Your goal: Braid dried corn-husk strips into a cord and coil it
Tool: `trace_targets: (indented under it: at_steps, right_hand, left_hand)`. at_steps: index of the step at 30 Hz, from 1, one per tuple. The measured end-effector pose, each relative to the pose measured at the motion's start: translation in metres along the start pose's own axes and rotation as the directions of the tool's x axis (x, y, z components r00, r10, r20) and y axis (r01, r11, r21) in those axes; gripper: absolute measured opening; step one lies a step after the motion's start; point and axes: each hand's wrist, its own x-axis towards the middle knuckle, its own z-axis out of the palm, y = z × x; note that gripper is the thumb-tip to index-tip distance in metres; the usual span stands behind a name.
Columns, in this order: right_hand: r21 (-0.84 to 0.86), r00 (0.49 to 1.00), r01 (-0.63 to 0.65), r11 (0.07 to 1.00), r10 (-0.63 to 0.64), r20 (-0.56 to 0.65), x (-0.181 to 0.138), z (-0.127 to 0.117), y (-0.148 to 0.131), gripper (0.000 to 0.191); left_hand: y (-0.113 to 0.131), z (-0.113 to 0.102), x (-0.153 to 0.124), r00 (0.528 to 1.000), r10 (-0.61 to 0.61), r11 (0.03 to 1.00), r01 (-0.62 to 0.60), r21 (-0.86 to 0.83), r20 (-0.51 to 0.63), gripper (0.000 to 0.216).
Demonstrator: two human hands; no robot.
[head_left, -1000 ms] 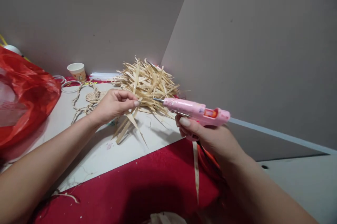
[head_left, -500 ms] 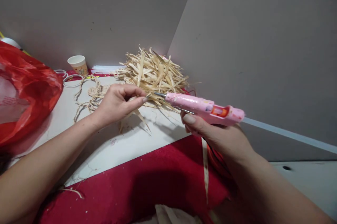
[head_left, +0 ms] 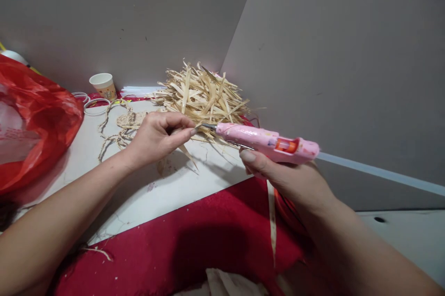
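Observation:
My right hand (head_left: 281, 170) is wrapped around a pink hot glue gun (head_left: 248, 136), with its metal nozzle pointing left. A long translucent glue stick (head_left: 375, 173) sticks out of the gun's back end. Between thumb and forefinger, my left hand (head_left: 160, 136) pinches a dried straw-coloured strip (head_left: 188, 157), whose pointed end hangs below the fingers. The nozzle tip is at those fingertips, by the strip's upper end; whether it touches cannot be made out. Behind both hands lies a pile of dried strips (head_left: 205, 96).
Braided cord pieces (head_left: 116, 136) lie on the white board (head_left: 167, 198), left of my left hand. A red plastic bag (head_left: 38, 119), white rings (head_left: 96, 112), a paper cup (head_left: 103, 86) and spare glue sticks (head_left: 141, 92) stand farther back. Grey panels (head_left: 313, 54) rise behind. Red cloth (head_left: 156, 254) covers the front.
The glue gun has shifted slightly left, bringing its nozzle closer to my left fingertips. My left hand has moved very slightly right, still pinching the strip.

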Motion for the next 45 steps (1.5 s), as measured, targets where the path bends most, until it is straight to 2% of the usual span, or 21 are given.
trace_targets:
  at_steps: [18, 23, 32, 45]
  right_hand:
    - [-0.035, 1.000, 0.006, 0.999, -0.007, -0.017, -0.0002, -0.0025, 0.0032, 0.033]
    - [-0.053, 0.999, 0.036, 0.998, -0.035, 0.018, 0.0011, -0.0033, 0.0015, 0.035]
    - [-0.054, 0.998, 0.002, 0.999, 0.001, 0.058, 0.0022, -0.0029, -0.0035, 0.037]
    - [-0.046, 0.998, -0.007, 0.999, 0.010, 0.064, 0.0014, -0.0030, -0.0029, 0.040]
  left_hand:
    - [-0.0036, 0.0010, -0.0005, 0.996, 0.086, 0.994, -0.086, 0.062, 0.014, 0.010]
    - [-0.0053, 0.0018, -0.0004, 0.993, 0.112, 0.990, -0.114, 0.086, 0.022, 0.011]
    - [-0.0067, 0.0015, -0.0007, 0.985, 0.170, 0.978, -0.173, 0.114, 0.033, 0.010]
    - [-0.0053, 0.0006, -0.0014, 0.992, 0.122, 0.984, -0.120, 0.130, -0.009, 0.010]
